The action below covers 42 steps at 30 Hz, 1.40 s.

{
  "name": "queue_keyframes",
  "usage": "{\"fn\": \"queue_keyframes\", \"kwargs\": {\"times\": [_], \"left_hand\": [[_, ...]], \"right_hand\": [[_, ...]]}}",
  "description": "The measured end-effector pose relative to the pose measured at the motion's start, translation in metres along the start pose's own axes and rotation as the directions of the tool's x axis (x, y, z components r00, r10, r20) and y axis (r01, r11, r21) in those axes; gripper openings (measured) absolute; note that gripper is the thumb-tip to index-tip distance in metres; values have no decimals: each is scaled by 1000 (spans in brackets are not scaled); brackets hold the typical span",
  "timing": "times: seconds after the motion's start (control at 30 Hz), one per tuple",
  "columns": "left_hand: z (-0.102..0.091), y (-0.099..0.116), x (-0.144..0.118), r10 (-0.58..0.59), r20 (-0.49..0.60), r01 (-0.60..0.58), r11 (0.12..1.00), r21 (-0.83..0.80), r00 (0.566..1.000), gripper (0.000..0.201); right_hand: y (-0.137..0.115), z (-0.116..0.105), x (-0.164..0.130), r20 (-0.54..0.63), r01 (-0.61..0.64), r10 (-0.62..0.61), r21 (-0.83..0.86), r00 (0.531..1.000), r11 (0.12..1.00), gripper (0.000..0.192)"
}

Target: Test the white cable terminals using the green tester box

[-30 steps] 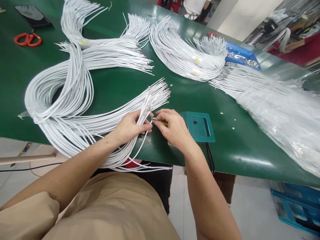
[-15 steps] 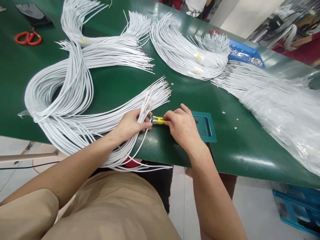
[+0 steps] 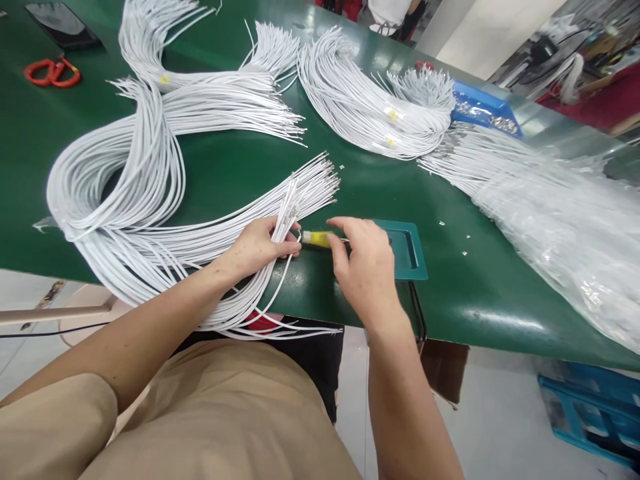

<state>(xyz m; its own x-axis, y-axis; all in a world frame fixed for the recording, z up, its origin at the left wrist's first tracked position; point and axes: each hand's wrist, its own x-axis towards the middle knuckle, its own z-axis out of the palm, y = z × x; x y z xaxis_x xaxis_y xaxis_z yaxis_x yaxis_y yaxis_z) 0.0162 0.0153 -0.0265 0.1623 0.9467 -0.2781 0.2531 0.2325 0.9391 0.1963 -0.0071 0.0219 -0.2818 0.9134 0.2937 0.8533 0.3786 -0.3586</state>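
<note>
My left hand [image 3: 265, 241] is closed around a bunch of white cables [image 3: 283, 223], with thumb and fingers pinching near their ends. One cable end stands out at its fingertips. Just right of these, my right hand [image 3: 367, 260] grips a small yellow tool [image 3: 317, 239] with a pale tip pointing at that cable end. The tool is blurred, so I cannot tell its exact kind. The thumb lies along it and the index finger is raised and bent above. Behind my left hand, a larger bundle of white cables [image 3: 320, 177] lies on the green table [image 3: 240, 173].
A teal tray [image 3: 423, 257] sits beside my right hand. More white cable bundles [image 3: 370, 100] lie farther back, near a blue tray [image 3: 483, 107] of small metal parts. Plastic-wrapped cables [image 3: 550, 213] cover the right side. Red-handled scissors [image 3: 53, 72] and a phone [image 3: 65, 27] lie at far left.
My right hand has turned and its index finger has lifted away from the yellow tool. My left hand keeps its hold on the cables. The view has shifted slightly.
</note>
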Motion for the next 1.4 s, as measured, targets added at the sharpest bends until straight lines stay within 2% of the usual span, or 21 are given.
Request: {"fn": "queue_keyframes", "kwargs": {"times": [0.07,0.1,0.17,0.23,0.33,0.43,0.5,0.57,0.63,0.7,0.77,0.83,0.93,1.03,1.23,1.4], "left_hand": [[-4,-1,-3,7,-14,-8,999,-51,1000,39],[-6,-1,-4,16,-23,-18,996,-82,1000,40],[-9,-1,-9,38,-48,-45,989,-142,998,41],[-11,-1,-14,60,-63,-71,981,-183,996,39],[-10,1,-22,102,-66,-114,970,-217,993,37],[-8,3,-30,123,-64,-136,954,-268,990,39],[-10,4,-36,114,-48,-123,951,-284,992,35],[-12,4,-42,92,-39,-99,955,-280,995,31],[-16,2,-47,69,-46,-78,965,-251,997,31],[-20,0,-51,73,-59,-83,976,-199,996,33],[-21,-1,-55,96,-52,-102,984,-147,994,36],[-21,0,-59,123,-34,-126,986,-111,992,35],[-18,4,-66,136,3,-136,988,-78,991,32],[-17,5,-72,121,27,-118,990,-83,992,32],[-17,4,-77,132,-76,-145,968,-206,988,34],[-14,7,-76,183,-150,-211,957,-200,972,23]], "right_hand": [[-13,7,-14,3,28,-29,47,1000,998,21],[-19,12,-21,39,85,-87,68,995,994,21],[-33,22,-33,139,241,-250,79,958,967,20],[-45,30,-41,209,358,-355,20,911,933,18],[-61,36,-47,266,441,-403,-99,876,892,17],[-75,38,-54,308,454,-396,-142,865,880,16],[-81,37,-60,355,422,-359,-116,863,899,15],[-83,33,-64,424,337,-281,-63,861,939,12],[-80,24,-62,464,184,-160,-5,871,983,15],[-73,13,-51,418,-30,-8,85,908,996,24],[-66,4,-36,273,-237,154,302,950,923,28],[-59,2,-21,178,-331,279,508,944,795,21],[-53,7,-9,182,-350,316,690,931,634,23],[-51,14,-7,234,-358,285,761,929,542,20],[-56,19,-13,203,-351,330,799,922,489,17],[-62,17,-16,208,-359,345,811,915,463,20]]}}
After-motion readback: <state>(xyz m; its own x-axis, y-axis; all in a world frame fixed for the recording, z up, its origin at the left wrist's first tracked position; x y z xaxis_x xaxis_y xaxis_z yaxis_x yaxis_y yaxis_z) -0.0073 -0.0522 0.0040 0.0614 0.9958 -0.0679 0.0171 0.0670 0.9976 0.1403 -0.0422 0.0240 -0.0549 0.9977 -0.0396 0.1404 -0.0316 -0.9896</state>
